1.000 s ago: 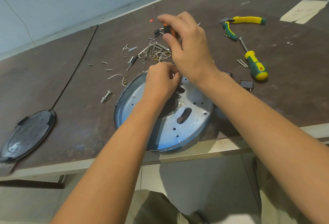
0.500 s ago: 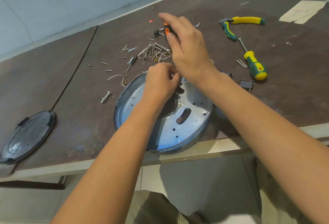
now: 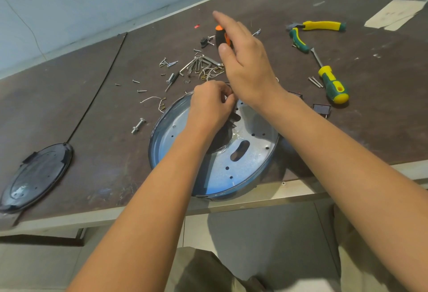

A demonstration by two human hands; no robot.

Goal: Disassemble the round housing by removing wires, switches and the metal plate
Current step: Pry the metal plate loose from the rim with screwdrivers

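Littering brown tabletop (image 3: 104,152): screws (image 3: 167,62); pale wall (image 3: 69,2) behind.

Ref: round housing (image 3: 155,138), overhanging the near edge of the surface (image 3: 104,152).
- Over it: both forearms cross the near half. Left hand (image 3: 210,104) sits at the far rim; right hand (image 3: 247,64) above it grips an orange-handled screwdriver (image 3: 221,36). Front approach blocked.
- Beyond: dense scatter of screws and hex keys (image 3: 199,65).
- Left: one bolt (image 3: 138,125) just beside, then bare surface out to the black lid (image 3: 34,175).
- Right: small black parts (image 3: 321,109) near; green-yellow screwdriver (image 3: 332,85) and pliers (image 3: 301,41) farther out.
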